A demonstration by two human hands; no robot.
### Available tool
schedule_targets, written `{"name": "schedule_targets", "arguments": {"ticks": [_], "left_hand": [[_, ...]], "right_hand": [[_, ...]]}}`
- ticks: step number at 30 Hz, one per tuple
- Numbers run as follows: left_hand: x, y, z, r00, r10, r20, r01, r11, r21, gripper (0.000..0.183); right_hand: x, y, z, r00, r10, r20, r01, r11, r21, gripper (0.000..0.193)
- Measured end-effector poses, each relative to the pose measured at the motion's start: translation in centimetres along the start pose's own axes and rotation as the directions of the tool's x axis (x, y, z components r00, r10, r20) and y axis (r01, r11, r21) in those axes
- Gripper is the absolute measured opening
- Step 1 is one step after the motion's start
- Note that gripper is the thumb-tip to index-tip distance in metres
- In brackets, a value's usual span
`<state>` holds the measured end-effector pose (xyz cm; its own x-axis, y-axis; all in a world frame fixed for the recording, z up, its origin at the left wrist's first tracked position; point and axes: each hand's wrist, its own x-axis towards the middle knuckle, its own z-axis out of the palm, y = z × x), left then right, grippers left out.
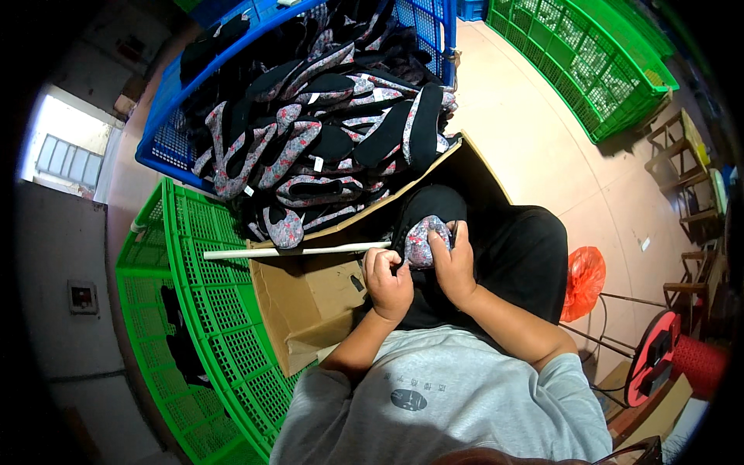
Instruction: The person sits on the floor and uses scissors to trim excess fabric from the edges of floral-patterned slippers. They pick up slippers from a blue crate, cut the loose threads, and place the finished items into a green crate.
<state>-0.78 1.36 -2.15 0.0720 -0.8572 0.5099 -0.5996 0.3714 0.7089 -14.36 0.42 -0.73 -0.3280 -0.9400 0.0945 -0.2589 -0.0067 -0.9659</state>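
Note:
A slipper, black with a pale floral patch, is held over my lap. My right hand grips its right side, thumb pressed on the floral part. At its left edge my left hand is closed, fingers curled and the tips pinching the black rim. A pale stick lies across the cardboard box, its right end reaching the slipper just above my left fingers; whether it touches or enters the slipper, I cannot tell. Many similar floral and black slippers are heaped just ahead.
The heap fills a blue crate and spills toward the box. Green crates stand at the left, another green crate at the far right. On the right are a red plastic bag, a red reel and wooden stools.

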Motion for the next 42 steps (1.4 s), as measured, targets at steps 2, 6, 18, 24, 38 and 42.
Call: {"name": "schedule_targets", "arguments": {"ticks": [2,6,18,24,38,42], "left_hand": [[1.0,-0.5,-0.6,0.997,0.082,0.013,-0.083,0.995,0.054,0.025],[2.8,-1.1,-1.4,0.981,0.195,-0.007,-0.191,0.967,0.167,0.026],[6.7,2.3,-4.9,0.786,-0.041,0.616,0.219,0.951,-0.217,0.042],[7.3,1.9,-5.4,0.739,-0.130,0.661,0.290,0.947,-0.138,0.037],[9.1,5.0,-3.8,0.788,0.065,0.613,-0.086,0.996,0.005,0.031],[9.4,7.6,-2.6,0.812,0.100,0.575,-0.273,0.936,0.223,0.025]], "right_hand": [[-0.6,-0.5,-0.4,1.000,-0.001,0.022,-0.001,0.998,0.056,0.028],[-2.5,-0.3,-0.9,0.945,0.217,0.243,-0.282,0.919,0.276,0.026],[-2.3,-0.1,-0.9,0.902,0.154,0.403,-0.327,0.853,0.406,0.037],[-2.0,-0.7,-1.8,0.840,0.193,0.508,-0.372,0.886,0.278,0.036],[-0.4,-4.2,-5.2,0.766,0.263,0.587,-0.526,0.781,0.336,0.027],[-0.2,-4.0,-5.1,0.818,0.267,0.509,-0.471,0.819,0.328,0.025]]}}
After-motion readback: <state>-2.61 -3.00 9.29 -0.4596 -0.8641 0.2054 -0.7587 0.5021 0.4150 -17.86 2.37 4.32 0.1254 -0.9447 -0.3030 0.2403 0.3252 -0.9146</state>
